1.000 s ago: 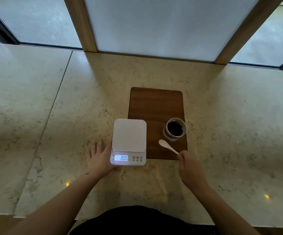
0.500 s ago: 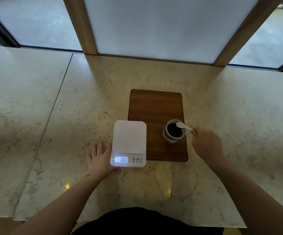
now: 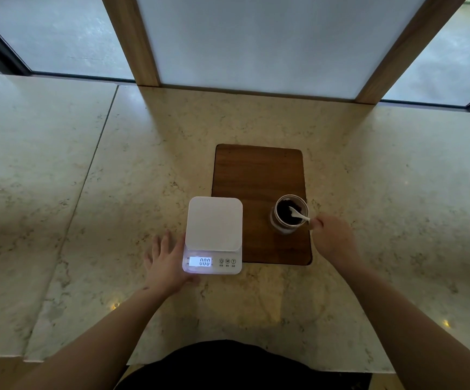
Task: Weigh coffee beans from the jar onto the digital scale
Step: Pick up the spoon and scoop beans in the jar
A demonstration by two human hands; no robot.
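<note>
The right hand (image 3: 333, 240) pinches a white spoon (image 3: 298, 214), its bowl dipped into the beans (image 3: 285, 213) in the open jar (image 3: 290, 215) near the board's (image 3: 259, 175) right edge. The left hand (image 3: 166, 263) lies flat, fingers spread, touching the scale's (image 3: 214, 223) left side. Its platform is bare, and the counter (image 3: 115, 178) around is open.

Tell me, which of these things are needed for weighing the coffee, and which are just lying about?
Needed: jar of beans, white spoon in the right hand, digital scale steadied by the left hand.

Just there: wooden board, marble counter.
</note>
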